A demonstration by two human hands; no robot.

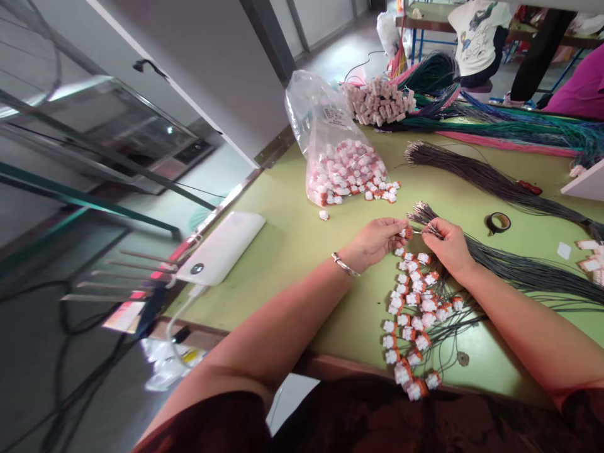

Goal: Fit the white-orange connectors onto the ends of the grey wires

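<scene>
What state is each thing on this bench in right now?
left hand: pinching a small connector
right hand: pinching wire ends at the connector
plastic bag: open, connectors spilling out
wired connectors: lying in a loose cluster
dark wire bundle: lying loose across the table
tape roll: lying flat
power bank: cable plugged in
</scene>
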